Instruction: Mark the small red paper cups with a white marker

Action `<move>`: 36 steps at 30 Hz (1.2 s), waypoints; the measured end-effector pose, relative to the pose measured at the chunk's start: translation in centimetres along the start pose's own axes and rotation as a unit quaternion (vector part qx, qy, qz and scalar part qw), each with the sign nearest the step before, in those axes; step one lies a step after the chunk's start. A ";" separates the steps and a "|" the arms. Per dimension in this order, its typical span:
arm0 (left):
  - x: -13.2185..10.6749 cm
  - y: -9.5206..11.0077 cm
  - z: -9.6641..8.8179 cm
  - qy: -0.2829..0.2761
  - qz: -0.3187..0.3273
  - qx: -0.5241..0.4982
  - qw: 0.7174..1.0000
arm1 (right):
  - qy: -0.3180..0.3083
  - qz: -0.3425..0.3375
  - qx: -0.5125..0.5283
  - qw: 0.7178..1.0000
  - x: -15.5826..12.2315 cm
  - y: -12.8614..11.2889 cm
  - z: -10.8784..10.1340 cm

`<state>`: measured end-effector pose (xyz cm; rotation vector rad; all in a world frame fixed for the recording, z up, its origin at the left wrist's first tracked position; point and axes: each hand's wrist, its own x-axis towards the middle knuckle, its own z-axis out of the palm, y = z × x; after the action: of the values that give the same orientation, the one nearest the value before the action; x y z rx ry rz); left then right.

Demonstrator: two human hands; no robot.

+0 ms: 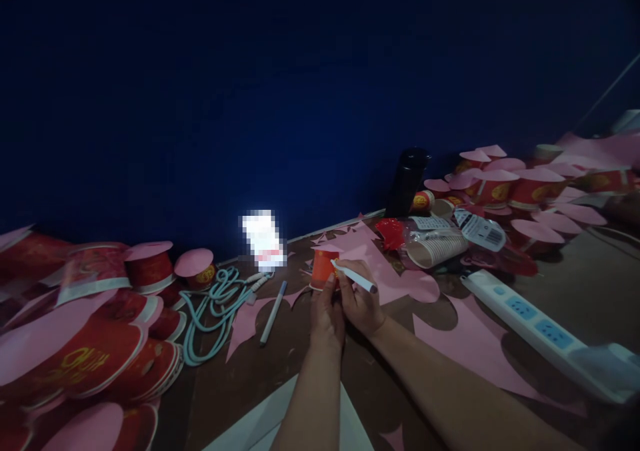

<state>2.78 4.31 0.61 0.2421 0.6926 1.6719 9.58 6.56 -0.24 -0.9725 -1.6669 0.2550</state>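
A red paper cup [321, 268] stands upside down, its wide rim downward, at the middle of the dark table. My left hand [327, 311] grips this cup from the near side, fingers closed against its wall. A white marker [356, 277] with a dark end is pinched in my right hand [363, 304]. Its tip meets or nearly meets the cup's right side; the exact contact is too small to tell. Left of my hands, a second slim marker [273, 314] lies on the table.
Red cups with pink paper tops crowd the left [150, 268] and right [495, 188]. A teal cable [215, 318], glowing phone [263, 238], black bottle [407, 181], bagged cup stack [437, 246], white power strip [525, 321] and pink paper scraps [470, 331] surround my hands.
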 end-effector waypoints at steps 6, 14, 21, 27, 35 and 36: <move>0.1 0.0 -0.1 0.009 -0.004 0.002 1.000 | 0.002 -0.014 -0.004 1.000 0.0 -0.1 -0.1; 0.1 -0.1 -0.1 -0.005 0.007 -0.002 1.000 | 0.002 -0.014 0.004 1.000 -0.1 -0.2 -0.2; 0.0 0.0 0.0 0.013 0.005 0.010 1.000 | -0.007 -0.020 -0.001 1.000 -0.1 -0.3 -0.3; 0.1 0.0 -0.1 0.012 0.015 0.032 0.999 | -0.006 -0.023 0.004 1.000 -0.1 -0.6 -0.3; 0.2 -0.1 -0.2 -0.006 0.018 0.021 1.000 | -0.009 -0.026 0.004 1.000 0.0 -0.6 -0.4; 0.2 -0.1 -0.2 -0.003 0.021 0.026 0.999 | -0.009 -0.025 0.006 1.000 0.0 -0.6 -0.4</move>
<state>2.70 4.46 0.34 0.2989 0.7317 1.6936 9.63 6.03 0.28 -0.9217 -1.7021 0.2409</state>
